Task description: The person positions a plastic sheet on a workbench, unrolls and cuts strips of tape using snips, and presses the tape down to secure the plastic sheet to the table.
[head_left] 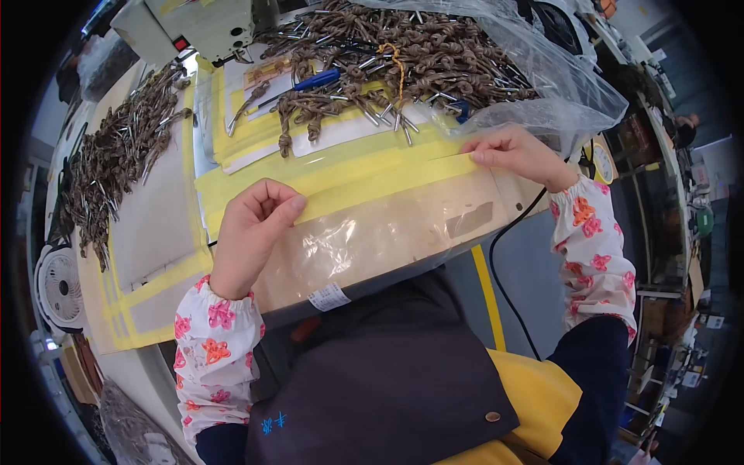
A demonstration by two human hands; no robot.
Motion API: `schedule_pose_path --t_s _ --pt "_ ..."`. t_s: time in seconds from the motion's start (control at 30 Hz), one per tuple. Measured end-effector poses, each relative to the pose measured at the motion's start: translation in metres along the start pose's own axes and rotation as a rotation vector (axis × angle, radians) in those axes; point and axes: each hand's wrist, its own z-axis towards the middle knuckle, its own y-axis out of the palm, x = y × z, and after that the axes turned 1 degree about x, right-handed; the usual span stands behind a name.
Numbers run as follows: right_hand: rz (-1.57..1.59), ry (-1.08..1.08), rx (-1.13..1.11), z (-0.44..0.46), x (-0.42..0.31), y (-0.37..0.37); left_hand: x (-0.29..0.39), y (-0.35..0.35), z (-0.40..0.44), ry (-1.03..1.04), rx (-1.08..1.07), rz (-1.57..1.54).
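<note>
Between my two hands a strip of yellow tape (391, 187) stretches along the front part of the table. My left hand (252, 229) is closed, its thumb and curled fingers pinching the strip's left end. At the right end, my right hand (518, 157) pinches the strip between thumb and fingers. The strip lies over or just above the table (372, 229); I cannot tell if it touches all along. More yellow tape and clear film cover the surface behind it.
Knotted brown cords with metal tips lie in a large pile (434, 46) at the back and a smaller pile (128, 139) at left. A blue-handled screwdriver (316, 80), a sewing machine (194, 31), a plastic bag (577, 85) and a tape roll (602, 161) are near. A black cable (504, 279) hangs at right.
</note>
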Motion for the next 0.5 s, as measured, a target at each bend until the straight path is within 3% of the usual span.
schedule_pose_path --t_s 0.2,0.37,0.43,0.5 --pt "0.243 -0.168 -0.206 0.026 -0.043 0.036 0.014 -0.019 -0.029 0.005 0.049 0.000" --pt "0.219 -0.160 -0.176 0.067 -0.032 0.036 0.000 -0.045 -0.050 0.079 0.224 -0.144" --pt "0.181 -0.229 -0.089 0.076 -0.029 0.030 -0.001 -0.034 -0.048 0.060 0.188 -0.096" --pt "0.207 -0.142 -0.053 0.088 -0.023 0.024 0.000 -0.021 -0.042 0.052 0.150 -0.073"
